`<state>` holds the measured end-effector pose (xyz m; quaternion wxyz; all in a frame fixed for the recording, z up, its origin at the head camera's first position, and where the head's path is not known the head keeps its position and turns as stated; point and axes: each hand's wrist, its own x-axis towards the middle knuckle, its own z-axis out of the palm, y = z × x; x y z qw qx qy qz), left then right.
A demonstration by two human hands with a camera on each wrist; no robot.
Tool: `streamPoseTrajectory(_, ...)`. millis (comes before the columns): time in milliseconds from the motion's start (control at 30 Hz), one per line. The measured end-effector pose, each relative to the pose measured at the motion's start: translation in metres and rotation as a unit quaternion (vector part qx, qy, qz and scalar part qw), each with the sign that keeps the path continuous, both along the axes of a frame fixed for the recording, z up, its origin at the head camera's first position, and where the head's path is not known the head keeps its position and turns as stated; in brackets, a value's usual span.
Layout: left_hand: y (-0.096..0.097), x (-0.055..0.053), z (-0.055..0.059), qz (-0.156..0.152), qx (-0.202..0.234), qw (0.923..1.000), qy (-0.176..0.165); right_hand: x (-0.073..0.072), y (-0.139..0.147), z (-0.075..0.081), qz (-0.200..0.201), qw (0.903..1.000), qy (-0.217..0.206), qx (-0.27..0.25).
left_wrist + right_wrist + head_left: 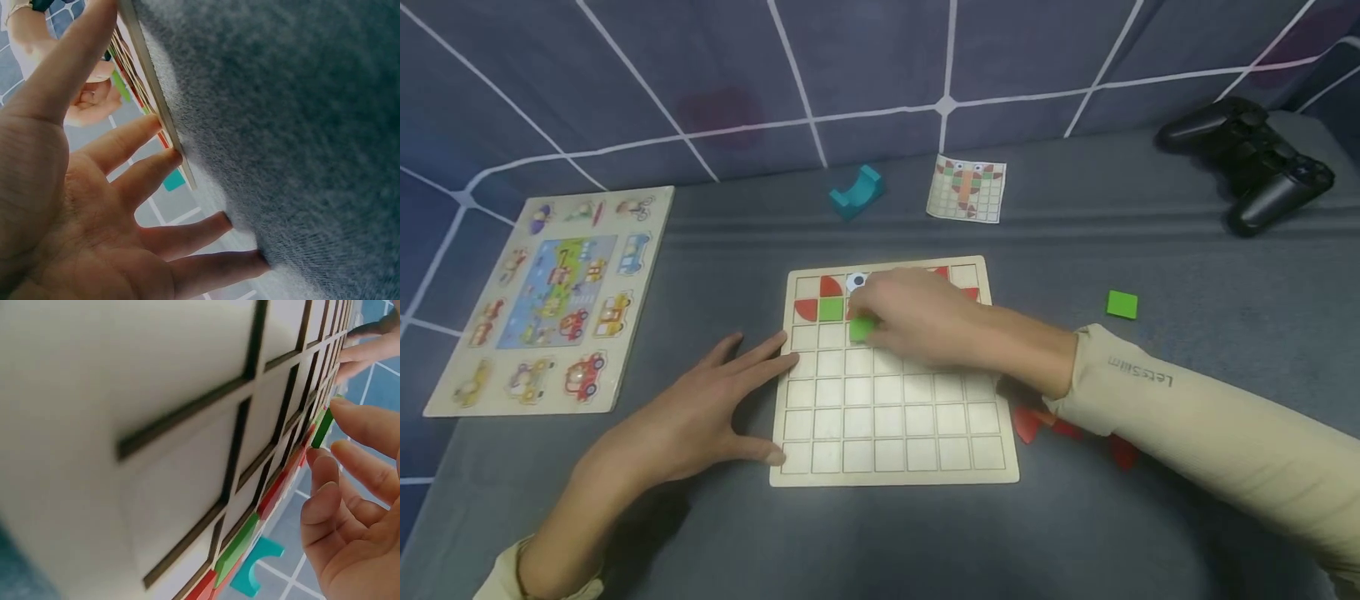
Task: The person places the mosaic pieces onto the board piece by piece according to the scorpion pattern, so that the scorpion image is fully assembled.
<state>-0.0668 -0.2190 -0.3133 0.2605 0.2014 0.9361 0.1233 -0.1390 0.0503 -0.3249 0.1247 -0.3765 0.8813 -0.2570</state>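
Note:
A wooden grid board (887, 425) lies flat in the middle of the head view. My right hand (925, 312) pinches a green square tile (861, 330) between thumb and fingers, over the upper left cells. The tile (323, 428) stands edge-on in the right wrist view. Beside it in the grid sit another green tile (831, 309), red quarter-circle pieces (806, 311) and an eye tile (856, 282); my right hand hides part of the top rows. My left hand (700, 417), fingers spread, rests against the board's left edge, fingertips and thumb touching it.
A loose green square (1122, 304) lies to the right of the board. Several red pieces (1027, 425) lie partly under my right forearm. Behind are a teal arch block (859, 193), a pattern card (985, 208) and a black game controller (1247, 167). A picture puzzle (651, 225) lies left.

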Motion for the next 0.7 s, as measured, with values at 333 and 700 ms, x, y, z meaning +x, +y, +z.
streamPoseTrajectory(333,0.0013,0.0002,0.0006,0.002,-0.002,1.0,0.005,-0.0018,-0.0086,-0.0022,0.015,0.9998,0.011,0.01)
streamPoseTrajectory(700,0.0021,0.0001,-0.0003,0.007,-0.007,0.9999,0.004,-0.002,-0.0037,-0.0045,0.039,0.9991,0.013,0.013)
